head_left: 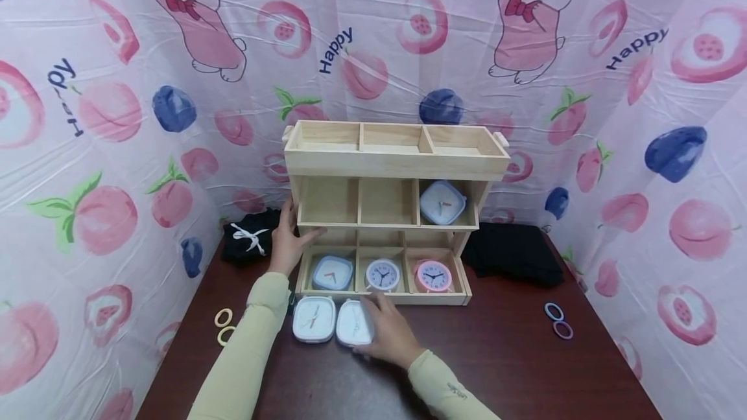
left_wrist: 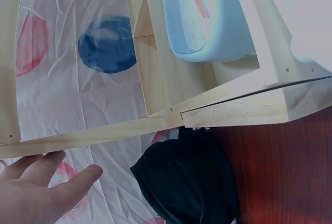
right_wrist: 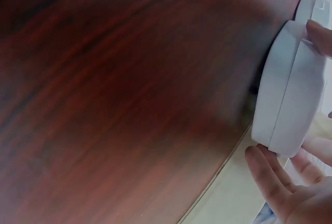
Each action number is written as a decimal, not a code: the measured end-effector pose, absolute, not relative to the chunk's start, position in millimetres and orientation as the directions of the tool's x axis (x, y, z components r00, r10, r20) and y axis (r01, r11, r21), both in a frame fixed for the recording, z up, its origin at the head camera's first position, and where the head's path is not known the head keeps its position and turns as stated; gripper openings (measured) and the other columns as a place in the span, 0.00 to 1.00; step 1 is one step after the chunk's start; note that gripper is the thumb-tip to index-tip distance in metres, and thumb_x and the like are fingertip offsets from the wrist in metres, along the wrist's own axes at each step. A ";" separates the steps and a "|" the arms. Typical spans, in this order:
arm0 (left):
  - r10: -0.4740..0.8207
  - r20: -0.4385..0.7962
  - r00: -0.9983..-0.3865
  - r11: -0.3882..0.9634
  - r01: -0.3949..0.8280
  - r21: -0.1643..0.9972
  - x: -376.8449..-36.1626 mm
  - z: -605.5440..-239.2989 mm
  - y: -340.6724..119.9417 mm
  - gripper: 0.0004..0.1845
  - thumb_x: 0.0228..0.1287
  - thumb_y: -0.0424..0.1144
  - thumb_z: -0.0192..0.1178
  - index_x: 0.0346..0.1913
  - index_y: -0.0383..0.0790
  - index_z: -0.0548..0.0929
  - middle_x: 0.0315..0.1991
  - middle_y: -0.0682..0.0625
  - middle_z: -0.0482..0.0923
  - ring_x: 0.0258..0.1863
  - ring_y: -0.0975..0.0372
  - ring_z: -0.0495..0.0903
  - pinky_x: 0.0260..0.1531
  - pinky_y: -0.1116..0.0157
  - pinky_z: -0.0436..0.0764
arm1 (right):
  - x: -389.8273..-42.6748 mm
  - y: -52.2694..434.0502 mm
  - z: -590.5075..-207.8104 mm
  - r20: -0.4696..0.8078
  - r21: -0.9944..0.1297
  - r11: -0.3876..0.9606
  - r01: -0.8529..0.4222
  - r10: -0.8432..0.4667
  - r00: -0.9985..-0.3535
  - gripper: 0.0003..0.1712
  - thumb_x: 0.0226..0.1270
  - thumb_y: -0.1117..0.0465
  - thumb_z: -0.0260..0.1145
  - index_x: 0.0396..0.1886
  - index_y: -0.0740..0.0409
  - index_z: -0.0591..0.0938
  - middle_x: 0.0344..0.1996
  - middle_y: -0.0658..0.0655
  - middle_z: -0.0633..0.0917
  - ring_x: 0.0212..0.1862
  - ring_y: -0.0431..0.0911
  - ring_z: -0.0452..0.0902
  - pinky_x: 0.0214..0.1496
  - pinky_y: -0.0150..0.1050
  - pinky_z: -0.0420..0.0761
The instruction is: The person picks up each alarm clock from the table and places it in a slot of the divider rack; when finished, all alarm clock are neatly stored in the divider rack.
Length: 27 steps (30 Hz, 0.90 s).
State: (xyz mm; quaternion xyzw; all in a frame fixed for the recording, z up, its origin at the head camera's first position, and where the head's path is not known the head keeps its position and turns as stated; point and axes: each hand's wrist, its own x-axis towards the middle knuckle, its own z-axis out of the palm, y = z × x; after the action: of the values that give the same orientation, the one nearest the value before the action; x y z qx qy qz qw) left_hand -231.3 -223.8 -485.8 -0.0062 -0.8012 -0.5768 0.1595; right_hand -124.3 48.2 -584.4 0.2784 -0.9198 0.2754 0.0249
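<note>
Head view: my right hand (head_left: 390,336) grasps the right one of two white square clocks (head_left: 354,323) lying on the dark table (head_left: 513,355) just before the wooden shelf (head_left: 397,164), while my left hand (head_left: 290,238) rests with fingers straight against the shelf's left side. Left wrist view: relaxed fingers (left_wrist: 62,190) lie under a shelf board (left_wrist: 104,136), a blue clock (left_wrist: 207,16) above. Right wrist view: fingertips (right_wrist: 270,180) pinch the white clock's (right_wrist: 285,105) edges.
</note>
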 end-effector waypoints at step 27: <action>-0.181 0.256 -0.950 0.336 0.185 0.924 -232.2 -485.6 -223.1 0.58 0.64 0.38 0.78 0.86 0.68 0.51 0.86 0.41 0.58 0.85 0.50 0.58 0.84 0.47 0.64 | -102.1 103.0 -591.5 0.248 -0.510 0.729 -0.457 -0.384 -0.889 0.61 0.30 0.53 0.92 0.71 0.65 0.78 0.63 0.61 0.82 0.61 0.55 0.80 0.63 0.52 0.87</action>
State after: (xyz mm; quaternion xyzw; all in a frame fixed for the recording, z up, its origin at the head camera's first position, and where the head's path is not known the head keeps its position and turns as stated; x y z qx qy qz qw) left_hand -232.2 -223.1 -485.6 -0.0012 -0.8018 -0.5762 0.1586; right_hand -102.1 103.0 -591.5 0.2268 -0.9276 0.2903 0.0627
